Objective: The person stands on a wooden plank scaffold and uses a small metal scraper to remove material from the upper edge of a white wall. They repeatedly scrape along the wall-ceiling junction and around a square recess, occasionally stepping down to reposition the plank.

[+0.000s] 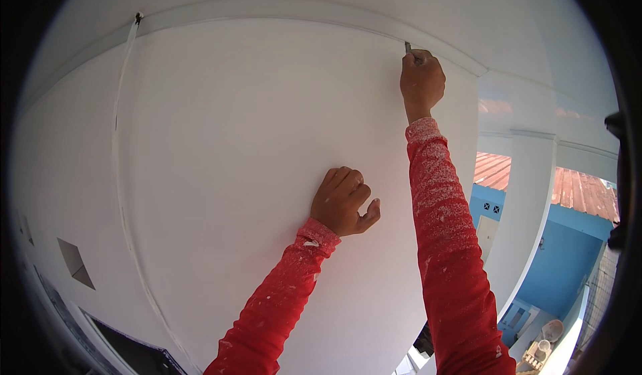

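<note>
Two red sleeves, both speckled with white, rise from the lower edge toward the white ceiling panel (254,127) we are working on. Nearest is our left hand (343,201), knuckles pressed against the flat of the panel, fingers curled into a loose fist with the thumb sticking out to the side; it grips nothing that we can see and seems to brace us. Farther up, our right hand (421,80) is clenched around a small grey tool (408,46), whose tip alone shows above the knuckles. We cannot tell its kind; it could be a narrow scraper or a blade. That tip sits right at the seam where the panel meets the white moulding (301,10) running along its far edge.

We judge the step in hand to be work along that seam, scraping or filling it, with much of the line to the left not yet reached. The next move, as we read it, calls for keeping the tip on the joint and drawing it along steadily, with the braced fist shifting to follow.

Off to the left a thin cord (119,107) hangs down from a dark fitting at the moulding. Beyond the panel's right edge stand a white column (525,201), a blue wall (568,248) and a rust-red corrugated roof (582,191).
</note>
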